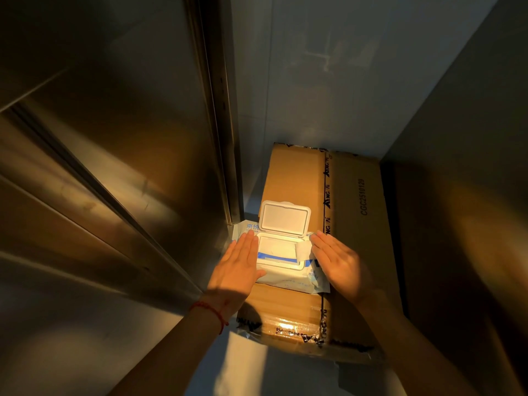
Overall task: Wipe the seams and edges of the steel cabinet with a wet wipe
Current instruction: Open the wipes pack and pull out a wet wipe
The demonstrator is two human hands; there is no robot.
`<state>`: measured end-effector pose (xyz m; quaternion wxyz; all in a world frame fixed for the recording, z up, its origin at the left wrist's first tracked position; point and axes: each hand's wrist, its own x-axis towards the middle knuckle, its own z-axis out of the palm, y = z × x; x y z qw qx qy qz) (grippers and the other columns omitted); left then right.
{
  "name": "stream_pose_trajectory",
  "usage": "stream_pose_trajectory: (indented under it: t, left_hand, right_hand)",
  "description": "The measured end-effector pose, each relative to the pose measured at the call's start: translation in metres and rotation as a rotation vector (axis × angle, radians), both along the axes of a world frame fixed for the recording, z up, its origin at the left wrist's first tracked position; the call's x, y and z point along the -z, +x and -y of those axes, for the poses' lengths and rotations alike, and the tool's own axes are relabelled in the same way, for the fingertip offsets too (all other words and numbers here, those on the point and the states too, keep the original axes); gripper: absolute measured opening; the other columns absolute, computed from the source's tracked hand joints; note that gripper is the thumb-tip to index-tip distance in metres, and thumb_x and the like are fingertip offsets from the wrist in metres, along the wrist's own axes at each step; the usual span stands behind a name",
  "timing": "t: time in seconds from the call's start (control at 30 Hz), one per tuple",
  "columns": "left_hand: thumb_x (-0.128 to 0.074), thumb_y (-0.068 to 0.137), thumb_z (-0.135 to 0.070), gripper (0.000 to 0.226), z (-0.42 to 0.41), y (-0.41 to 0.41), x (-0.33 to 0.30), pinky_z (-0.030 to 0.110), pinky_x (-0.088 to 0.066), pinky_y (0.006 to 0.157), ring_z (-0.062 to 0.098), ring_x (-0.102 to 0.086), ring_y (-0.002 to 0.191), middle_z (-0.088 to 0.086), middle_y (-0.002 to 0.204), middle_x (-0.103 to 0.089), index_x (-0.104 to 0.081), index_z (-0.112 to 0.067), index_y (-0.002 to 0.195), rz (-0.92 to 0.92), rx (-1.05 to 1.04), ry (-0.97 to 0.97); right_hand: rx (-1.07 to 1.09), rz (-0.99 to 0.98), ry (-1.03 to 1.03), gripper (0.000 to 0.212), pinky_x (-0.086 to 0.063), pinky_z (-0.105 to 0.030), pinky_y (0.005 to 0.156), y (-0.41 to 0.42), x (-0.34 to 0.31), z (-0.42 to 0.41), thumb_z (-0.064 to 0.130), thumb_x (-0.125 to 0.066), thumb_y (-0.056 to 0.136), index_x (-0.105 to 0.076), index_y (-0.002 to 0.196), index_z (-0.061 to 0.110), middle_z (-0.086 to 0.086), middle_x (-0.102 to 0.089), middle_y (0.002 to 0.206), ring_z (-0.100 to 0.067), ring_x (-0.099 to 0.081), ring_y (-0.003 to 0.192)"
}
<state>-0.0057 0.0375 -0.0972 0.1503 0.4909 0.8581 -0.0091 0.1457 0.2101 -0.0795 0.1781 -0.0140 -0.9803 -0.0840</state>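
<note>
Both hands lie flat with fingers straight: the left hand (240,267) and the right hand (337,260) press the wipe pack (288,264) at either side of its raised lid (284,217). The pack overhangs the near-left edge of the cardboard box (354,224), so a hard tug could slide it off. The steel cabinet (114,138) rises close on the left, its upright seam (217,110) just behind the pack, with only a narrow gap there.
</note>
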Motion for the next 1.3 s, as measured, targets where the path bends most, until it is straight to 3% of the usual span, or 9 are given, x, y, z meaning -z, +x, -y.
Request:
stream_pose_trajectory:
  t: [1.3]
  left_hand:
    - [-0.035,0.098,-0.044,0.078,0.001,0.002,-0.003,0.028,0.011,0.111,0.020,0.008,0.144,0.011,0.156,0.011,0.014,-0.004,0.146,-0.028,0.003,0.001]
  right_hand:
    - [-0.005,-0.037,0.001,0.059,-0.057,-0.035,0.067,0.011,0.000,0.004,0.025,-0.096,0.030,-0.074,0.078,-0.002,-0.017,-0.072,0.090,-0.025,-0.071,0.083]
